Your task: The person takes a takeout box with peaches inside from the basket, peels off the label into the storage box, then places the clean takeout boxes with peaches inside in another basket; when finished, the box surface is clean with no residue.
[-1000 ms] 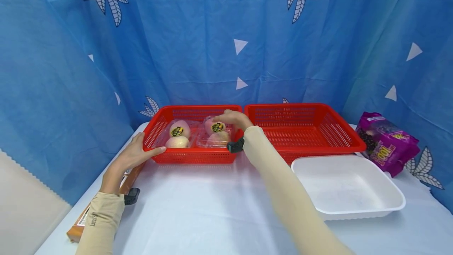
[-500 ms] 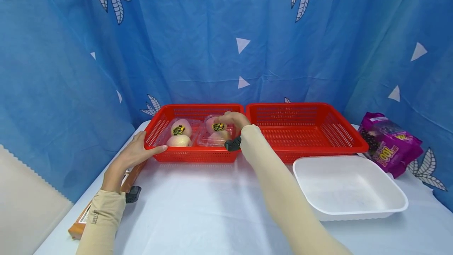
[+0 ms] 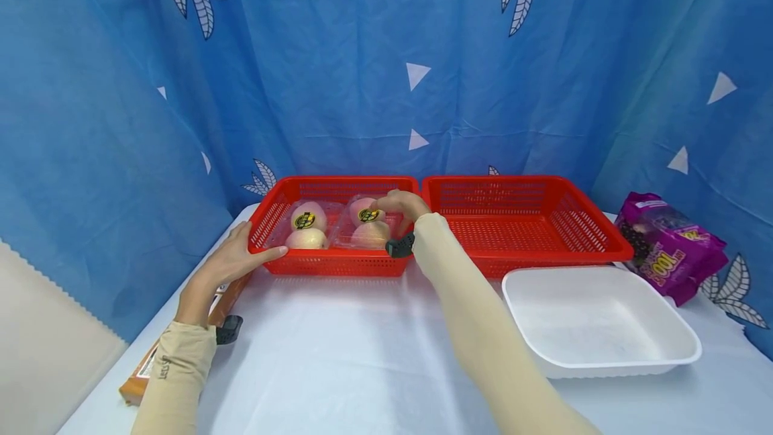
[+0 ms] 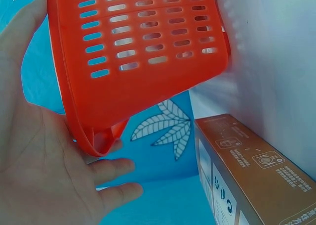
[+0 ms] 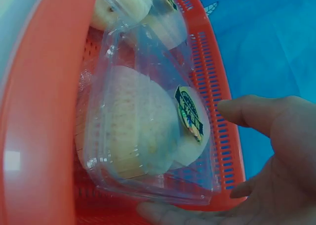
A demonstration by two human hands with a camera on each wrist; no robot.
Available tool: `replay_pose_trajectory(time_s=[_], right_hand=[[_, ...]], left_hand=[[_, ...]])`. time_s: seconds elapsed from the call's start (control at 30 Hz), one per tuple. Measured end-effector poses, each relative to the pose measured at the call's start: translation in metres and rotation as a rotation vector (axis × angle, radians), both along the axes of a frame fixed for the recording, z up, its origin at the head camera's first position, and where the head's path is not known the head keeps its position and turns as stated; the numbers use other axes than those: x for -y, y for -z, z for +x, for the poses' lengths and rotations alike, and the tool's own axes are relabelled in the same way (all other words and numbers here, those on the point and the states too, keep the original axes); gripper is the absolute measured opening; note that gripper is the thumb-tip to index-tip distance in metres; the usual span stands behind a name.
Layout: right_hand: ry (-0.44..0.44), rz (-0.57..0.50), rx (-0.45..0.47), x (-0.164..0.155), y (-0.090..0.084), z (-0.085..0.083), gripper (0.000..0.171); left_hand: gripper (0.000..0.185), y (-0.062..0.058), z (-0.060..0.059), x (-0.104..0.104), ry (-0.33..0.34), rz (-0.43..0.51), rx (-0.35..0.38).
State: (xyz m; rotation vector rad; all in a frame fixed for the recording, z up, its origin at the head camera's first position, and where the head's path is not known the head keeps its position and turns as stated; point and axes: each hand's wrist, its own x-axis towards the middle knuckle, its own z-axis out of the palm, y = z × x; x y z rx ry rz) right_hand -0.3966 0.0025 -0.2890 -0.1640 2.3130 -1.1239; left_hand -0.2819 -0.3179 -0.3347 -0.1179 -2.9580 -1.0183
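Observation:
Two clear plastic packs of pale fruit with yellow stickers lie in the left red basket [image 3: 332, 267]. My right hand [image 3: 398, 203] reaches over the basket's right wall and curls round the far end of the right pack [image 3: 370, 233]. In the right wrist view, fingers lie along the edge of this pack [image 5: 143, 131] and the thumb [image 5: 247, 111] is close beside it. My left hand [image 3: 241, 257] rests flat on the basket's front left corner. Its open palm [image 4: 44, 170] cups the basket corner [image 4: 138, 52]. The other pack [image 3: 304, 223] lies untouched.
An empty second red basket [image 3: 543, 250] stands right of the first. In front of it sits a white foam tray [image 3: 604, 354], with a purple snack bag [image 3: 670, 247] at the far right. A brown box [image 3: 141, 374] lies at the table's left edge, under my left forearm.
The right pack has shifted slightly under my right hand, and its front fruit shows more. My left hand has stayed on the basket corner.

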Motion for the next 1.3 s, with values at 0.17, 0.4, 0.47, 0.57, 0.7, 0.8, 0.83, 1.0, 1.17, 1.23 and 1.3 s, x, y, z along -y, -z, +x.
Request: replay_pose_trajectory(time_s=[0.17,0.4,0.47,0.57,0.7,0.8,0.83,1.0,1.17,1.23,1.3], right_hand=[[0.004,-0.019,0.009,0.003,0.0,0.002,0.075],[0.04,-0.029,-0.003,0.003,0.002,0.003,0.075],[0.042,-0.045,-0.016,0.002,0.002,0.003,0.072],[0.034,-0.057,-0.039,0.0,0.004,0.001,0.065],[0.031,-0.065,-0.067,-0.003,0.006,-0.002,0.055],[0.044,-0.089,-0.072,-0.004,0.007,-0.006,0.054],[0.049,-0.097,-0.072,-0.004,0.007,-0.007,0.053],[0.063,-0.134,-0.053,-0.004,0.006,-0.01,0.043],[0.081,-0.155,-0.038,-0.005,0.004,-0.01,0.036],[0.085,-0.157,-0.049,-0.004,0.003,-0.01,0.034],[0.088,-0.166,-0.06,-0.004,0.002,-0.01,0.03]], left_hand=[[0.104,-0.001,0.0,0.0,-0.002,0.003,0.002],[0.104,0.0,0.0,-0.001,-0.004,0.005,0.003],[0.104,0.0,0.0,-0.001,-0.005,0.005,0.005],[0.105,0.0,0.001,-0.001,-0.007,-0.001,0.005],[0.106,0.0,0.001,-0.001,-0.011,-0.005,0.009],[0.107,0.0,0.0,-0.001,-0.011,-0.006,0.011],[0.107,0.0,0.0,0.0,-0.013,-0.009,0.011],[0.107,0.0,-0.002,0.001,-0.008,-0.008,0.001],[0.106,0.001,-0.002,0.001,0.001,-0.01,-0.005],[0.105,0.002,-0.002,0.001,0.003,-0.011,-0.008],[0.105,0.002,-0.002,0.001,0.003,-0.01,-0.011]])
